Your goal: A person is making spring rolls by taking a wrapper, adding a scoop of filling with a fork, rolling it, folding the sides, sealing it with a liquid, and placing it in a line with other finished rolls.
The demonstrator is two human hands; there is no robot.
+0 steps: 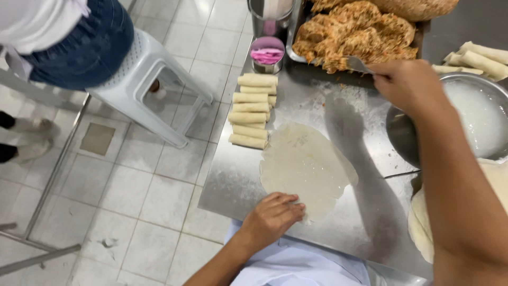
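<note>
Thin pale wrapper [304, 168] (translucent, round) lies flat under left hand [271, 218]; right hand [407, 82] grips spoon [357, 64].

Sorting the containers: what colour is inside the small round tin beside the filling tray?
Pink, in the small round tin; the head view shows it.

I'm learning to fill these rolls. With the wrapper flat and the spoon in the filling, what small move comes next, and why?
Probably carry the spoon in the right hand with filling to the wrapper; it lies flat and bare, pinned by the left hand.

Bare steel table [238, 180] left of wrapper [304, 164]; rolls [251, 111] (stacked) and bowl [465, 116] flank it.
</note>
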